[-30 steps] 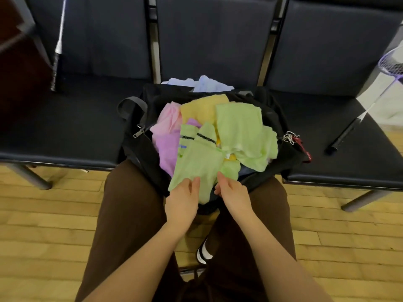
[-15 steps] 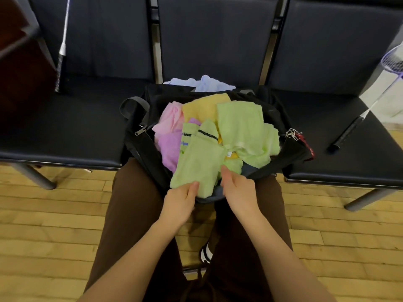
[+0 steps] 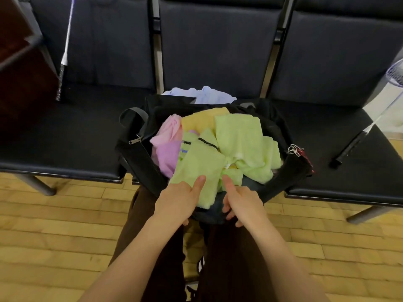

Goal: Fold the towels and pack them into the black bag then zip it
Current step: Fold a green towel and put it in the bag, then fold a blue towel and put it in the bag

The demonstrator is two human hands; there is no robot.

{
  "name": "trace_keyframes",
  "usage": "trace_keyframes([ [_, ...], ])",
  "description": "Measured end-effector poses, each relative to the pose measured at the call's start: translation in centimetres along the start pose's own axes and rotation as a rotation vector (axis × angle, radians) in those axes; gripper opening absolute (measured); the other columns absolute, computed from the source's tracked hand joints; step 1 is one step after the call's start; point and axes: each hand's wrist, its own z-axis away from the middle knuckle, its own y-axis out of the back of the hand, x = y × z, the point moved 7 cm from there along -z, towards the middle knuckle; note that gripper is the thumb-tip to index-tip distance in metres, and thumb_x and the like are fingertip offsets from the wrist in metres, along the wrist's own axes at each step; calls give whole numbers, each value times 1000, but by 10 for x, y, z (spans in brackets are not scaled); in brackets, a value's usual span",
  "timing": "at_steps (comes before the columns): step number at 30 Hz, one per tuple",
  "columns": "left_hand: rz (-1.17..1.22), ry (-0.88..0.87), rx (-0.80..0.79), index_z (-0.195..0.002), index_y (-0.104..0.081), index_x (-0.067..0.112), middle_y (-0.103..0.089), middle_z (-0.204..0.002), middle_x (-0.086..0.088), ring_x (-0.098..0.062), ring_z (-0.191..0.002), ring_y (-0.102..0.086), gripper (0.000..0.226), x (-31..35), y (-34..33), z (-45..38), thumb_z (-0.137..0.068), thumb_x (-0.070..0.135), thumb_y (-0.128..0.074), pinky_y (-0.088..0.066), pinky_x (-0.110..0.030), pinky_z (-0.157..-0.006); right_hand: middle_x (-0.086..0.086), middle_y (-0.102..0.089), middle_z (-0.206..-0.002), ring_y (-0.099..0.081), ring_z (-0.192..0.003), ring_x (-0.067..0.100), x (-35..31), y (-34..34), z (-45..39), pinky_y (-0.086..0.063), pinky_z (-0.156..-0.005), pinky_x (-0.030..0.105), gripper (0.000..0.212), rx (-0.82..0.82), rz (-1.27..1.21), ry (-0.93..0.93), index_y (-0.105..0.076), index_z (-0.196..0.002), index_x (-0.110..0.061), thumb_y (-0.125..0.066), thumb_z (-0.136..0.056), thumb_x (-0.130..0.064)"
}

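The black bag (image 3: 139,162) sits open on the near edge of the middle seat (image 3: 327,175) of a row of dark chairs, its near lip sagging over the person's knees. It is heaped with unfolded towels: a light green towel with a dark braided stripe (image 3: 200,168) lies nearest and spills over the bag's near rim, a second green towel (image 3: 239,138) is spread to its right and farther back, a yellow towel (image 3: 200,119) shows behind them, and a pink towel (image 3: 172,129) and a lilac towel (image 3: 168,155) are bunched at the left. The zip is undone; a metal zip pull (image 3: 134,141) hangs at the bag's left end beside a strap loop (image 3: 130,115), and a clump of keys with a red tag (image 3: 297,150) hangs at the right end.

The left hand (image 3: 176,199) has its thumb laid on top of the striped green towel's near edge, the other fingers tucked beneath, so it pinches the cloth. The right hand (image 3: 242,203) is just beside it, thumb pointing up against the towel's right edge, fingers curled round the bag's near rim. The two hands are close but not touching.

Behind the bag lies a pale blue cloth (image 3: 205,94). A racket (image 3: 64,53) leans on the left seat, and another racket handle (image 3: 351,147) rests on the right seat. Brown trousers (image 3: 139,225) and wooden floor (image 3: 54,236) fill the near ground.
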Motion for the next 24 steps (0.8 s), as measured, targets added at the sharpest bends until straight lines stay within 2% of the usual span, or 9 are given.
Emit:
trace_keyframes([
  [1, -6, 2, -39, -83, -63, 11, -70, -75, -6, -15, -35, -56, 75, 2, -2, -2, -90, 70, -17, -54, -28, -57, 2, -72, -70, -70, -61, 19, 0, -1, -3, -60, -57, 35, 77, -24, 12, -21, -67, -73, -15, -20, -87, -75],
  [3, -13, -3, -99, -85, -64, 13, -71, -78, -4, -14, -35, -56, 74, 8, -4, -10, -91, 69, -16, -55, -29, -62, 3, -72, -70, -71, -61, 21, -3, -1, -10, -61, -61, 39, 77, -49, 19, -20, -66, -72, -16, -19, -85, -77],
  [6, -7, -68, -51, -86, -65, 16, -70, -83, 0, -20, -61, -67, 67, 23, 6, -23, -94, 64, -19, -54, -39, -80, 5, -70, -63, -69, -67, 24, -16, 6, -22, -57, -77, 47, 76, -10, 45, 62, -64, -66, -15, -19, -90, -71],
  [9, 86, -132, 34, -81, -65, 16, -68, -83, 3, -22, -80, -66, 60, 41, 22, -35, -96, 58, -25, -50, -42, -85, 6, -67, -57, -65, -54, 19, -34, 16, -33, -56, -73, 43, 80, 70, -21, 105, -63, -60, -9, -21, -89, -70],
  [13, 219, -134, 122, -73, -65, 20, -70, -79, 2, -24, -78, -67, 61, 56, 42, -78, -87, 64, -25, -51, -43, -83, 4, -63, -52, -62, -54, 15, -71, 36, -68, -51, -68, 34, 72, 133, -147, 145, -63, -58, -9, -29, -90, -64],
  [16, 305, -131, 236, -77, -69, 18, -71, -76, 1, -22, -77, -67, 57, 71, 75, -124, -94, 56, -31, -52, -39, -81, 8, -64, -53, -63, -55, 19, -111, 57, -104, -53, -71, 41, 72, 207, -226, 236, -62, -60, -4, -33, -89, -64],
  [19, 455, -124, 341, -66, -66, 14, -69, -62, -3, -26, -72, -68, 53, 88, 114, -188, -97, 46, -38, -53, -41, -77, 7, -64, -55, -64, -57, 24, -150, 80, -169, -55, -69, 46, 69, 333, -253, 301, -59, -57, -4, -39, -93, -60],
  [22, 552, -112, 395, -84, -68, 8, -71, -84, -14, -37, -89, -66, 53, 97, 132, -258, -97, 48, -36, -53, -49, -83, 9, -66, -64, -66, -70, 31, -171, 91, -238, -55, -74, 47, 65, 397, -243, 278, -59, -60, -7, -40, -84, -64],
  [24, 486, -101, 388, -101, -63, 1, -67, -102, -20, -38, -100, -61, 55, 104, 132, -296, -99, 47, -31, -49, -43, -90, 12, -67, -69, -66, -73, 34, -177, 92, -274, -56, -74, 47, 61, 415, -252, 261, -55, -57, -9, -45, -88, -59],
])
